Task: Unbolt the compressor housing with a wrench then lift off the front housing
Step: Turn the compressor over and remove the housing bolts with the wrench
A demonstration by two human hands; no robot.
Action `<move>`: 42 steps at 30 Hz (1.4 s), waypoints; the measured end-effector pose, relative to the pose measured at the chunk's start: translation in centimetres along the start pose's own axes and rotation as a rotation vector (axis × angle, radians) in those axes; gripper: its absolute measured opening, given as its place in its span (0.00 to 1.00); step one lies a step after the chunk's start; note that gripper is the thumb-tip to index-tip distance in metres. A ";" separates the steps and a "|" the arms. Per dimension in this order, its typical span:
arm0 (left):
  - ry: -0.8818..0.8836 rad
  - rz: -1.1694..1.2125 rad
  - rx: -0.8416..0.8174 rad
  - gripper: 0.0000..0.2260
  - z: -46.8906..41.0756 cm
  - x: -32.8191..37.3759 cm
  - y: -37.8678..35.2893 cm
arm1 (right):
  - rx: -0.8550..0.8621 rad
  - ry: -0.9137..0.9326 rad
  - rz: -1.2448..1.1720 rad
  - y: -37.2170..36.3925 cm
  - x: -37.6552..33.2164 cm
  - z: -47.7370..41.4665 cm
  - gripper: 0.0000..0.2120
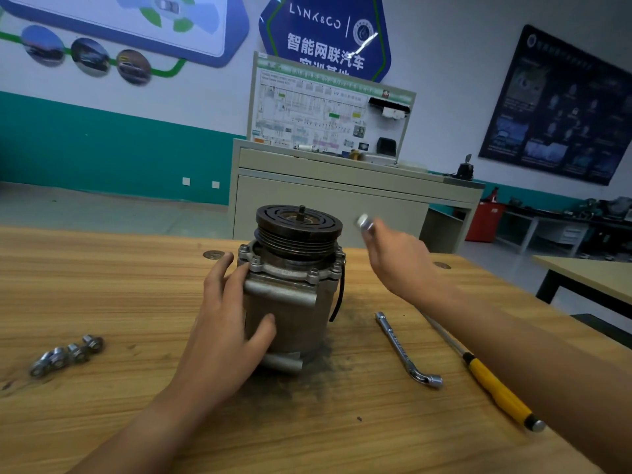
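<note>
The grey compressor point(290, 302) stands upright on the wooden table point(102, 285), its dark pulley point(299, 224) on top. Bolts point(313, 273) still sit in the flange under the pulley. My left hand point(229, 323) grips the compressor's left side, thumb across the front. My right hand point(396, 261) is raised to the right of the pulley and pinches a removed bolt point(364, 222), blurred by motion. The L-shaped socket wrench point(407, 350) lies on the table to the right of the compressor, untouched.
Several loose bolts point(65, 354) lie at the left of the table. A yellow-handled screwdriver point(496, 388) lies at the right under my forearm. Dark grime point(307, 371) surrounds the compressor's base. A beige training cabinet point(342, 200) stands behind the table.
</note>
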State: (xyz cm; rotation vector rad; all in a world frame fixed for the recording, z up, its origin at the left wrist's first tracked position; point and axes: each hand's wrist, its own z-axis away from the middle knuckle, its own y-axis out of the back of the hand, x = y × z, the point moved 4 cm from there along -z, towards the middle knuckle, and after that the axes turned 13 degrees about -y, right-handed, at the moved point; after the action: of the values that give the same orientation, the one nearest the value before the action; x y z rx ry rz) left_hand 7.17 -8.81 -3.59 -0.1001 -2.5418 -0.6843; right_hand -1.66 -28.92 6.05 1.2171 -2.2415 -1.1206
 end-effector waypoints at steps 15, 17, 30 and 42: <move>0.004 -0.004 0.008 0.31 -0.1 0.1 0.0 | -0.245 -0.001 0.189 3.2 -0.7 7.2 0.19; 0.007 -0.009 0.001 0.32 0.0 0.1 -0.1 | -0.255 0.038 0.301 4.0 -1.3 6.6 0.18; 0.041 0.022 -0.022 0.33 0.1 0.3 0.2 | -0.311 0.277 0.621 4.5 -1.4 4.4 0.09; 0.026 -0.014 -0.005 0.31 -0.2 0.2 0.3 | -0.065 0.467 0.499 -1.3 -2.4 -2.2 0.19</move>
State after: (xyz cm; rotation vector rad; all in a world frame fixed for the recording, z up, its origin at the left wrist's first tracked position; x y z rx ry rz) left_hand 7.15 -8.71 -3.19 -0.0744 -2.5182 -0.6936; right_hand 1.75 -28.42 6.57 0.7295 -1.9649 -0.6317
